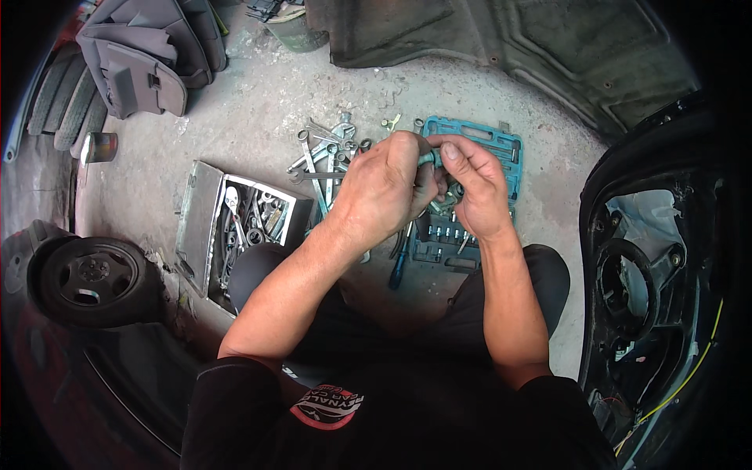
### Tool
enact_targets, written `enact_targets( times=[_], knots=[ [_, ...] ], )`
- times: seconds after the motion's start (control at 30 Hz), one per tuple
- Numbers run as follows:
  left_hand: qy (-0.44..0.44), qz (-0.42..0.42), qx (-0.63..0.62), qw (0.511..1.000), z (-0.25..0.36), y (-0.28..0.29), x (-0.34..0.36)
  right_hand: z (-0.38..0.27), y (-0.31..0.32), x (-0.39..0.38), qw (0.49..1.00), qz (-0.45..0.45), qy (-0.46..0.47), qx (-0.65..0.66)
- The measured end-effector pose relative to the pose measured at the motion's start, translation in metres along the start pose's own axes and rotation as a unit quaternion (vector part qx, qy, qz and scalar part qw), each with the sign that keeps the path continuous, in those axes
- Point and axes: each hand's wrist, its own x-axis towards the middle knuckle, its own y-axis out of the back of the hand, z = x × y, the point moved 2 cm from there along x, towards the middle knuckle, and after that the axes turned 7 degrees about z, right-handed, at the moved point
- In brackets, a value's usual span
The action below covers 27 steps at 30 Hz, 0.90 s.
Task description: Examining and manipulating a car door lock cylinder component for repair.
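My left hand (382, 182) is closed in a fist over the wrenches on the floor. Close beside it, the curled fingers and thumb of my right hand (481, 192) meet at a small teal tool part (428, 158). Both hands seem to grip this part; most of it is hidden, so its kind cannot be made out. Beneath the hands lies an opened teal socket case (511, 145) with several sockets (445, 233) in its lower half. Loose wrenches (309, 157) spread to the left of the case, and a blue-handled screwdriver (399, 270) rests by its near left corner.
An open metal toolbox (197, 211) full of tools stands left of my knees. Farther left are a wheel (92, 278), stacked tyres (66, 106), a can (100, 147) and grey door panels (133, 59). A stripped car door (674, 258) is at right; a large dark panel (501, 35) lies ahead.
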Motion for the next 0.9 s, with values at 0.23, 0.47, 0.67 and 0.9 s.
enact_targets(
  times=[0.23, 0.47, 0.67, 0.9],
  knots=[
    [-0.010, -0.042, -0.012, 0.999, 0.013, 0.012, 0.011, 0.002, 0.003, 0.000, 0.998, 0.003, -0.029, 0.056],
    [0.045, -0.136, -0.039, 0.989, 0.006, 0.015, 0.011, 0.003, 0.001, -0.004, 0.999, 0.007, -0.031, 0.006],
    [0.106, -0.126, -0.099, 0.981, 0.006, 0.014, 0.010, 0.010, -0.004, -0.002, 0.998, 0.026, -0.045, 0.031],
    [0.157, -0.089, -0.190, 0.965, 0.002, 0.026, 0.009, 0.007, -0.003, -0.005, 0.992, 0.041, -0.066, 0.098]
  ],
)
